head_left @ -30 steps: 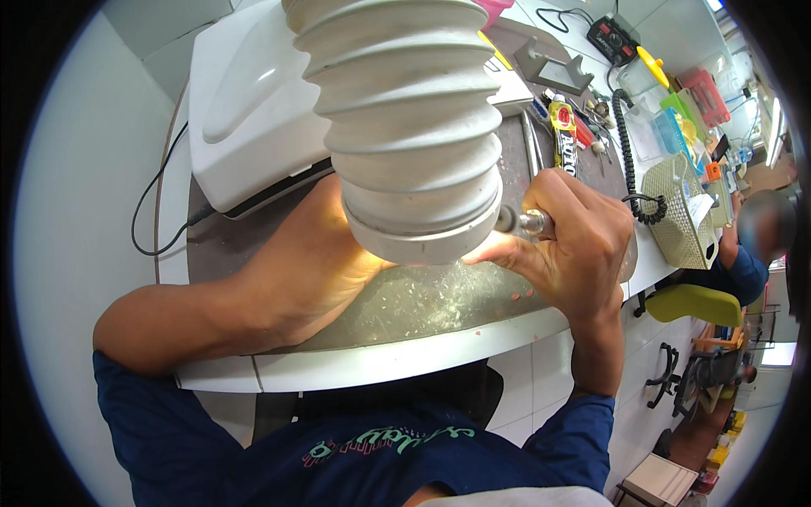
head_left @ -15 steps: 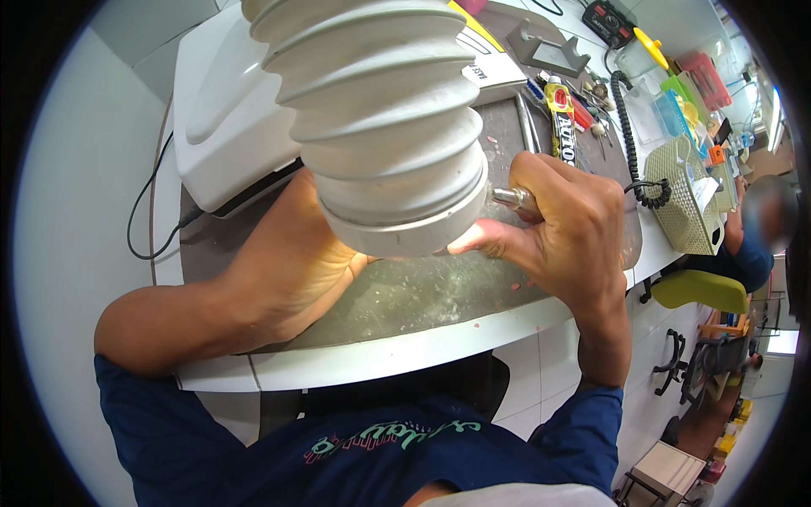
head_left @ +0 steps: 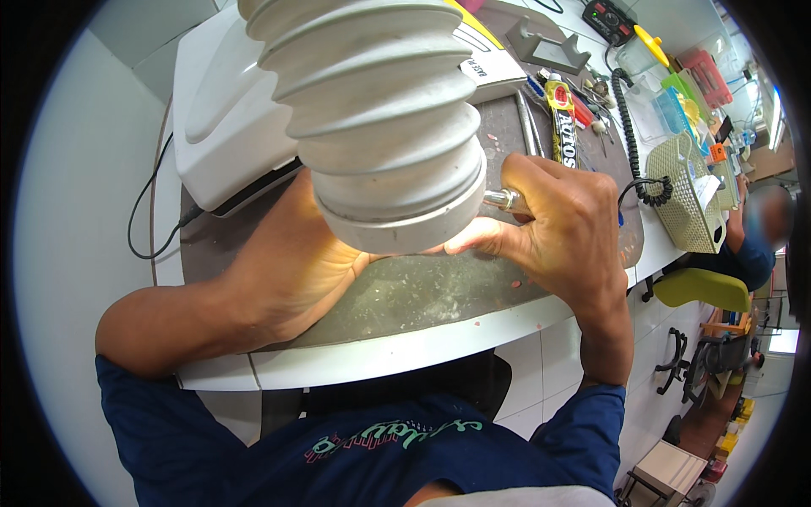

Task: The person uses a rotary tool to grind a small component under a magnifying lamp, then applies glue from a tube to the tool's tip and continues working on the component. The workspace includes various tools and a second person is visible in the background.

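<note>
A wide white corrugated hose (head_left: 380,118) hangs in front of me, its round mouth covering the space between my hands. My left hand (head_left: 308,258) reaches behind the hose; its fingertips, and anything in them, are hidden. My right hand (head_left: 570,224) is closed around a slim metal rotary handpiece (head_left: 507,200), whose tip points left behind the hose rim. The right thumb stretches left toward the left hand under the rim. A dark work mat (head_left: 405,296) with pale dust and small pink crumbs lies below both hands.
A white machine (head_left: 224,101) stands left of the hose. Behind lie a box (head_left: 494,72), a grey bracket (head_left: 549,52), a yellow-and-black tube (head_left: 561,118) and small tools. A coiled black cord (head_left: 627,127) runs near a woven basket (head_left: 684,190). Another person (head_left: 748,241) sits far right.
My right hand and the handpiece have shifted very slightly to the left. The hose appears a touch higher and further left; my left hand is nearly unmoved.
</note>
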A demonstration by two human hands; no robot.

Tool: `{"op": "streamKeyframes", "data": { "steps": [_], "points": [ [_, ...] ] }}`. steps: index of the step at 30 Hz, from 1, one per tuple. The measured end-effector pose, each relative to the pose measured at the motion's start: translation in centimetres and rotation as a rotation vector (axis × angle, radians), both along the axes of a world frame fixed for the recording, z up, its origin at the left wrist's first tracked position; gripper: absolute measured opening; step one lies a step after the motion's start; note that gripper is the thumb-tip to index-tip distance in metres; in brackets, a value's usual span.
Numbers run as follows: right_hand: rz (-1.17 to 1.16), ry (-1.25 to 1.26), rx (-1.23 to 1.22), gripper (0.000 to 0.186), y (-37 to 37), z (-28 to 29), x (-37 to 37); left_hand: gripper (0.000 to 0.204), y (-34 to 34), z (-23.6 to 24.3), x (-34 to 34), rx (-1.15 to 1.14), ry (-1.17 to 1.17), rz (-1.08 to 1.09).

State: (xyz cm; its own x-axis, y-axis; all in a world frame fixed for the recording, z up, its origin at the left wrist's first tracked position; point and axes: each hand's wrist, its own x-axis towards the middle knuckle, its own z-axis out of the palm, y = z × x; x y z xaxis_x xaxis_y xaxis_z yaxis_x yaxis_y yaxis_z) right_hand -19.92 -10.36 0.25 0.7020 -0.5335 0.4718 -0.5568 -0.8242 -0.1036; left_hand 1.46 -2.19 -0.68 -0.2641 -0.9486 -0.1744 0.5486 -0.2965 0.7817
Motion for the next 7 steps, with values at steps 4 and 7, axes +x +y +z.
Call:
{"op": "streamKeyframes", "data": {
  "steps": [4, 7],
  "points": [
    [0.011, -0.040, -0.035, 0.069, -0.27, -0.37, 0.11, 0.033, 0.11, -0.63, 0.15, 0.000, -0.027, 0.012],
    [-0.001, 0.026, -0.050, 0.068, -0.26, -0.02, -0.06, 0.032, 0.07, -0.62, 0.17, -0.011, -0.020, 0.001]
  ]
}}
